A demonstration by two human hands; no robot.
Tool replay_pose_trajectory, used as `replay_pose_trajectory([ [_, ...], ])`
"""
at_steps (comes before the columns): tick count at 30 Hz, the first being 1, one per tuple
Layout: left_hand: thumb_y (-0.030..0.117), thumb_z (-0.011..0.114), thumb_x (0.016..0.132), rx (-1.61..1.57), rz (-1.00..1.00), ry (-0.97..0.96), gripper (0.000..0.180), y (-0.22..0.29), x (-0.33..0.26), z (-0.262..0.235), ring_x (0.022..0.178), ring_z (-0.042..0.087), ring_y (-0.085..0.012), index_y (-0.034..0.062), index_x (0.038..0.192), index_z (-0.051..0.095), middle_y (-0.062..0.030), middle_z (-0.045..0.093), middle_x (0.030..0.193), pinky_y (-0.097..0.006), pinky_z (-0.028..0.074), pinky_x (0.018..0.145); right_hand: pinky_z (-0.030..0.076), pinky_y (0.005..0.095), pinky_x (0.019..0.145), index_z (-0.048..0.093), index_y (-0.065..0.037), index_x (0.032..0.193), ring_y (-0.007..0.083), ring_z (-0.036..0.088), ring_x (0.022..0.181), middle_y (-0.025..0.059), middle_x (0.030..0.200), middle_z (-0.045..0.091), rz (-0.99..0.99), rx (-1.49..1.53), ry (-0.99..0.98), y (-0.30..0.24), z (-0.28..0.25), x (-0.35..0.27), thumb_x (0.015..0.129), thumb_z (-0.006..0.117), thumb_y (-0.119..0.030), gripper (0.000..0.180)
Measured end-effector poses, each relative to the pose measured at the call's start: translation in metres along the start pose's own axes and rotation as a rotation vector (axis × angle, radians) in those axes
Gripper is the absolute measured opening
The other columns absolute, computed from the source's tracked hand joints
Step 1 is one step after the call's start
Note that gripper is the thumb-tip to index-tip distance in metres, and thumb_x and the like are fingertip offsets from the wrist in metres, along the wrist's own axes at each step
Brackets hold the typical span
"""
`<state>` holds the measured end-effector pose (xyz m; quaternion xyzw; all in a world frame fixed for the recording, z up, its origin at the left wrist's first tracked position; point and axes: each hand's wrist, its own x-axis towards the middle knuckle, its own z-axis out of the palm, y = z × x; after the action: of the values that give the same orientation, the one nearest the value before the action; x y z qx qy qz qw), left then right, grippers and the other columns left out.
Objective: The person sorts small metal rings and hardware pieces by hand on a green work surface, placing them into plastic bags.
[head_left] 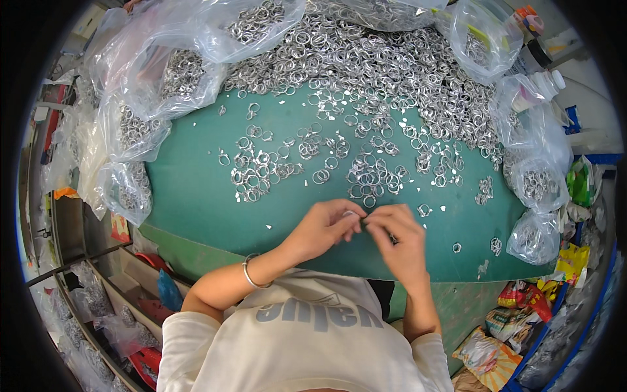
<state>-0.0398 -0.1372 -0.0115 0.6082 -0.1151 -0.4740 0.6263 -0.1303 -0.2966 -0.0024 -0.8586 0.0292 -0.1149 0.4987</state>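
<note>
My left hand point(323, 228) and my right hand point(400, 238) meet fingertip to fingertip over the near part of a green table point(196, 202). Between the fingertips sits a small silver metal ring point(356, 215), pinched by both hands and mostly hidden. A silver bracelet point(250, 274) circles my left wrist. Just beyond the hands lies a loose cluster of silver rings point(372, 176), and another cluster point(258, 173) lies to the left. A big heap of the same rings point(385, 65) covers the far side of the table.
Clear plastic bags of rings point(163, 72) line the left and far edges, with more bags point(535, 189) at the right. Single rings point(457, 247) and small metal flakes dot the green surface. Coloured packets point(516, 313) lie on the floor at lower right. Shelves point(98, 287) stand at lower left.
</note>
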Motion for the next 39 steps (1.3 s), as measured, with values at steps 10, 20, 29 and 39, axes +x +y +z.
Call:
replay_pose_trajectory([
  [10, -0.005, 0.053, 0.086, 0.55, 0.349, 0.243, 0.028, 0.002, -0.008, -0.008, 0.071, 0.059, -0.0182, 0.0003, 0.113, 0.053, -0.0124, 0.06, 0.086, -0.026, 0.048, 0.061, 0.034, 0.0377, 0.071, 0.063, -0.004, 0.086, 0.0253, 0.048, 0.082, 0.0058, 0.088, 0.053, 0.027, -0.674, 0.089, -0.006, 0.002, 0.018, 0.076, 0.065, -0.008, 0.012],
  [20, -0.003, 0.057, 0.084, 0.536, 0.234, 0.146, 0.028, 0.004, -0.043, -0.032, 0.079, 0.061, -0.024, -0.001, 0.112, 0.055, -0.0148, 0.061, 0.097, -0.031, 0.049, 0.068, 0.042, 0.0362, 0.076, 0.061, 0.002, 0.096, 0.0253, 0.053, 0.09, 0.0094, 0.099, 0.057, -0.149, -0.229, -0.214, -0.021, 0.053, -0.002, 0.072, 0.064, -0.002, 0.025],
  [29, -0.012, 0.053, 0.079, 0.695, 0.411, 0.373, 0.026, -0.01, -0.075, -0.057, 0.082, 0.059, -0.0306, 0.001, 0.101, 0.06, -0.0141, 0.056, 0.099, -0.035, 0.049, 0.07, 0.046, 0.0379, 0.077, 0.062, 0.002, 0.1, 0.0317, 0.057, 0.09, 0.0139, 0.1, 0.062, -0.026, 0.033, -0.182, -0.029, 0.054, 0.008, 0.075, 0.063, 0.004, 0.025],
  [39, -0.011, 0.052, 0.078, 1.038, 0.416, 1.052, 0.016, -0.018, -0.081, -0.16, 0.085, 0.054, -0.0292, -0.0017, 0.089, 0.059, -0.0142, 0.057, 0.093, -0.037, 0.044, 0.073, 0.036, 0.0368, 0.072, 0.061, -0.003, 0.097, 0.0251, 0.047, 0.087, 0.0074, 0.097, 0.054, -0.11, -0.601, 0.027, -0.027, 0.07, 0.058, 0.077, 0.065, -0.007, 0.021],
])
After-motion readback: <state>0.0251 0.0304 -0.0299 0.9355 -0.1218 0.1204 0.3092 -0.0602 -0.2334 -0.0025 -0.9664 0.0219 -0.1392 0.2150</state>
